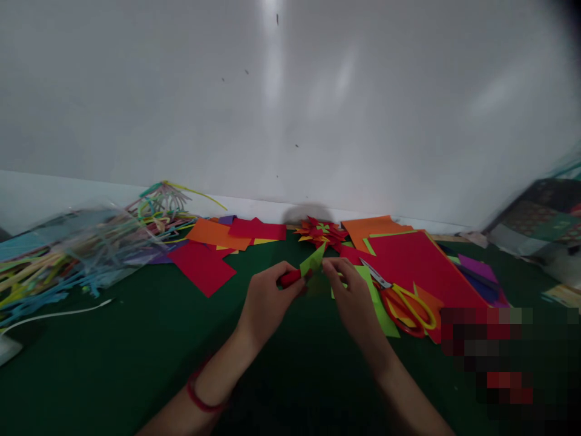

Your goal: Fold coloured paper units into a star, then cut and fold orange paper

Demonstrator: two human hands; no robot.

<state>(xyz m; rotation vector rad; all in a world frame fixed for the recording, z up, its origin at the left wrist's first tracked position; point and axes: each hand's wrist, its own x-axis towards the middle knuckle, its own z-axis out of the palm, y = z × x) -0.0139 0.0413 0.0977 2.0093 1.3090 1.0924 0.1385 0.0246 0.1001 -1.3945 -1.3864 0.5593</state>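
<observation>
Paper, green and pointed, is clamped by left hand; right hand near, grip unclear

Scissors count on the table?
1 pair: scissors just to the right of the right hand, lying over coloured paper. More could be hidden under the paper or in the pixelated corner.

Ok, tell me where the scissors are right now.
In the head view, the scissors lie right of centre, their handles over orange paper and their blades beside the large red sheet.
</observation>
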